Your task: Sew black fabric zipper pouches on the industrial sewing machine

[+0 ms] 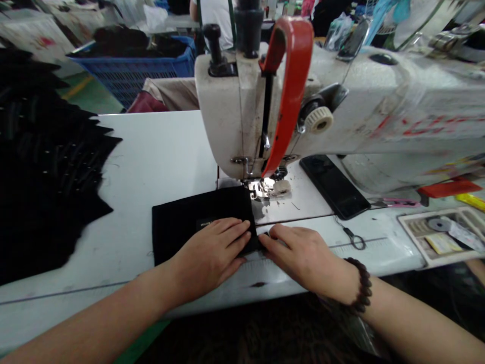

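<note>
A small black fabric piece with a little label lies flat on the white sewing table, its right end reaching toward the presser foot of the sewing machine. My left hand lies flat on the fabric's front right part, fingers stretched out and together. My right hand, with a bead bracelet on the wrist, rests beside it and pinches the fabric's right front corner with its fingertips.
A stack of black fabric pieces covers the table's left side. A black phone lies under the machine arm, small snips near it, a tray of bobbins and bits at right. A blue crate stands behind.
</note>
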`<state>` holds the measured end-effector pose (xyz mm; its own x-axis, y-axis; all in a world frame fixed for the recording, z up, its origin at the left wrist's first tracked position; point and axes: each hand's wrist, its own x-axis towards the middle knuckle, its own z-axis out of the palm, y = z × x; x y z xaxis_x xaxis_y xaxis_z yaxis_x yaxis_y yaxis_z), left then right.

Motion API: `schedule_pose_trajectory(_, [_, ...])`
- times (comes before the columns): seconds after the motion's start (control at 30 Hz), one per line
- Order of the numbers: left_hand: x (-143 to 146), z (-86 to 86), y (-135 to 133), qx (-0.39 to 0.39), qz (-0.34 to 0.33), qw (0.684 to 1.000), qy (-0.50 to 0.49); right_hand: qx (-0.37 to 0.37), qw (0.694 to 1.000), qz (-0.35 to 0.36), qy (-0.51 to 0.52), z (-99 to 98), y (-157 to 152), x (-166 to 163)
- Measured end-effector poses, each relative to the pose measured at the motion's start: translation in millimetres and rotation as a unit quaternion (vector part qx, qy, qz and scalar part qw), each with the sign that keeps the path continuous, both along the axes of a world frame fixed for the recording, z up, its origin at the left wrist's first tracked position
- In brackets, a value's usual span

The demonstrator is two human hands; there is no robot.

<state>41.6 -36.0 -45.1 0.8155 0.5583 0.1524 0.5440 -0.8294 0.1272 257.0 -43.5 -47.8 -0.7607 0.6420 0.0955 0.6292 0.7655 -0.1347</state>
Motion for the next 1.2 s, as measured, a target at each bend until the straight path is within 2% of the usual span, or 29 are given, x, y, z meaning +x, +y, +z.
schedule_pose_trajectory(0.17, [5,0.4,-4,0.055,-0.031,0.998,0.011,0.010,1.000,0.028,0.000,0.6,1,-4])
schedule_pose_trajectory(0.3, [4,-2.1,-4,0.076,-0.043,0.996,-0.008,0.052,0.997,0.056,0.000,2.6,3,-4])
schedule_pose_trajectory(0.53, [1,-0.3,1,0.035,-0.007,0.996,-0.084,0.135,0.985,0.107,-0.013,4.4,13,-8])
schedule_pose_trajectory(0.67, [2,1.2,-1,0.016,0.003,0.997,-0.076,0.165,0.973,0.159,0.012,0.6,17,-11])
schedule_pose_trajectory(0.87, [5,-1.3,-8,0.022,0.018,0.999,-0.040,0.147,0.967,0.209,0.009,1.3,19,-11])
schedule_pose_trajectory(1.0, [7,-3.5,-8,0.034,0.004,0.999,-0.018,0.133,0.961,0.243,-0.004,7.1,25,-12])
schedule_pose_trajectory(1.2, [7,0.0,-7,0.001,0.027,1.000,-0.014,0.119,0.955,0.272,-0.022,17.3,30,-16])
